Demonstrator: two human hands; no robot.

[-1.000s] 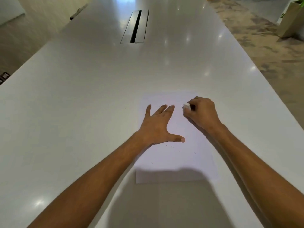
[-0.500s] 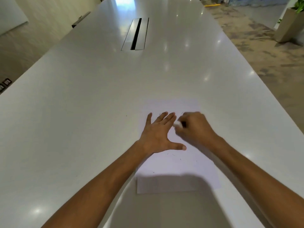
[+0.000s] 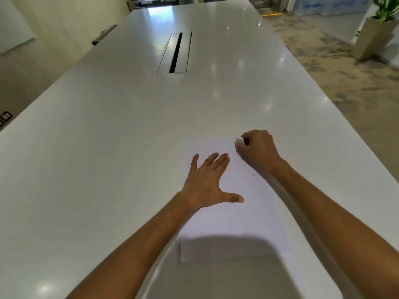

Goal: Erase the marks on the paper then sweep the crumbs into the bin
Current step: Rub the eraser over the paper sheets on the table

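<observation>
**Erasing near the paper's far right corner**

Left hand (image 3: 208,182) is spread flat on the paper (image 3: 233,225), probably so it doesn't slide around. Right hand (image 3: 257,149) pinches a white eraser (image 3: 239,140) by the sheet's far right corner. Crumbs (image 3: 227,209) dot the middle; no bin visible on the table (image 3: 108,147).

Long glossy white table (image 3: 129,130) (ceiling-light glints), patterned carpet (image 3: 349,83), planter (image 3: 373,37) far right.
</observation>
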